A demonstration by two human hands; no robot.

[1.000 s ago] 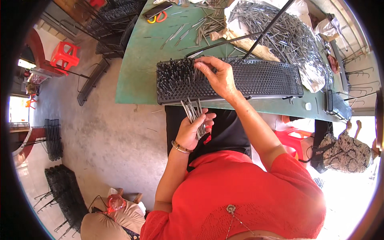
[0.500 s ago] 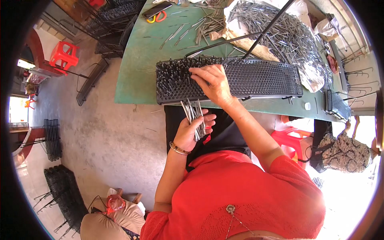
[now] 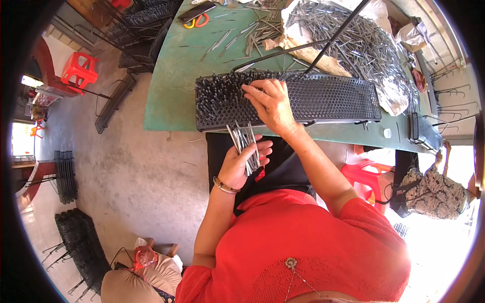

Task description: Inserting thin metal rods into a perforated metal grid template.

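Note:
A long black perforated rack (image 3: pixel 328 99) lies along the near edge of the green table, with many thin dark rods (image 3: pixel 217 96) standing in the holes of its left part. Over the border between filled and bare holes is my right hand (image 3: pixel 273 103), its thumb and fingertips pinched together; whatever they hold is too small to make out. Just below the rack's front edge, my left hand (image 3: pixel 242 160) is closed round a bundle of thin metal rods (image 3: pixel 243 144), which fan out at the top.
A big heap of loose metal rods (image 3: pixel 348 40) on brown paper covers the back right of the green table (image 3: pixel 172 96). Scissors (image 3: pixel 197 21) and a phone lie at the back left. Another person (image 3: pixel 437 192) sits at right, near a red stool (image 3: pixel 364 177). Black racks stand on the floor at left.
My right hand has shifted very slightly to the right over the rack, still pinched. My left hand keeps its bundle in almost the same place.

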